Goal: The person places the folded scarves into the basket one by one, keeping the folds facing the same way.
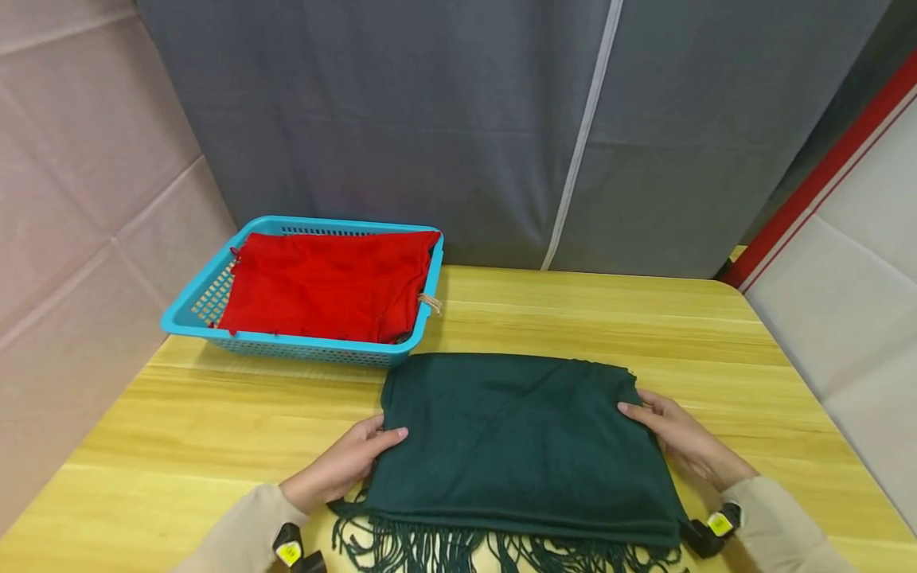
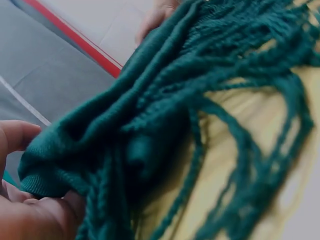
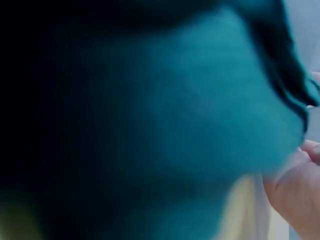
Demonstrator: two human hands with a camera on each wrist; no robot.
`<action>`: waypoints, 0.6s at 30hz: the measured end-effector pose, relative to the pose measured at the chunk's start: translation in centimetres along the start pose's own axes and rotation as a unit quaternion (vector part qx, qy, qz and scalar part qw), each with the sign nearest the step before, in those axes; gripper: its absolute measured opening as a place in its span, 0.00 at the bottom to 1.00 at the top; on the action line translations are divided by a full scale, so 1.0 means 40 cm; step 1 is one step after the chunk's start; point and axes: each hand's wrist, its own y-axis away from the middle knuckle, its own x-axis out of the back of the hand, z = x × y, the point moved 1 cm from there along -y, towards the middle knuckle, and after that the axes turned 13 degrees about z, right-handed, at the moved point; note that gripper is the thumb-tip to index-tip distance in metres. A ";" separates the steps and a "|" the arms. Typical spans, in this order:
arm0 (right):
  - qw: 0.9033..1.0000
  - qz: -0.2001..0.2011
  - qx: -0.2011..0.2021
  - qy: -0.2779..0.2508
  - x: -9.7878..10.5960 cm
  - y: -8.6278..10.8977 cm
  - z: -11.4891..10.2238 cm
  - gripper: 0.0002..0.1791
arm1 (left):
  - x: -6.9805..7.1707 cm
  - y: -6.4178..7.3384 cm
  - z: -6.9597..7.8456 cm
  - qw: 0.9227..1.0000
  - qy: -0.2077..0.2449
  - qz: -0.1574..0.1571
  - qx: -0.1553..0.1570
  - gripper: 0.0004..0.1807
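A dark green fringed scarf (image 1: 512,446), folded into a rough rectangle, is held between the two hands near the front of the table. My left hand (image 1: 347,461) grips its left edge, thumb on top and fingers underneath. In the left wrist view the folded layers of the scarf (image 2: 100,125) bulge between thumb and fingers, with twisted tassels hanging down. At the opposite edge my right hand (image 1: 684,434) pinches the scarf, thumb on top. Blurred green cloth (image 3: 200,100) fills most of the right wrist view and hides part of that hand.
A blue plastic basket (image 1: 189,318) stands at the back left, its right front corner close to the scarf. Folded red cloth (image 1: 329,286) lies in it. The wooden table (image 1: 716,342) meets a grey curtain (image 1: 401,119) behind and pale panels at both sides.
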 end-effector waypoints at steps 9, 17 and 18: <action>0.996 -0.053 -0.037 -0.065 -0.015 0.004 0.002 0.26 | -0.012 -0.013 0.006 0.999 0.032 -0.028 0.018 0.34; 0.994 -0.051 -0.044 -0.080 -0.026 0.007 -0.003 0.24 | -0.032 -0.010 0.007 0.994 0.096 -0.013 0.057 0.32; 0.995 -0.042 -0.047 -0.077 -0.028 0.007 -0.002 0.25 | -0.035 -0.009 0.007 0.992 0.106 -0.009 0.067 0.32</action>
